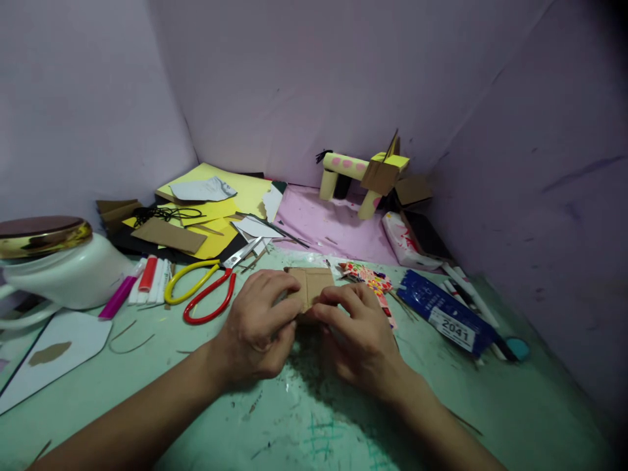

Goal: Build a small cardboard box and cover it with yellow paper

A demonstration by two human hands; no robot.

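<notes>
A small piece of brown cardboard (316, 283) is held between my two hands just above the green tabletop, with a crease line running down it. My left hand (267, 324) pinches its near left edge, fingers curled. On the near right edge, my right hand (356, 327) grips it with thumb and fingertips. Part of the cardboard's near edge is hidden behind the fingers. Left of my left hand lie scissors (228, 278) with one yellow and one red handle.
A white pot (78, 268) and several markers (148, 282) stand left. Yellow paper (216, 216) and cardboard scraps lie behind. A toy animal of paper tubes (348, 167) stands on pink cloth (314, 226) at the back. A blue packet (436, 307) lies right; walls enclose the back and right.
</notes>
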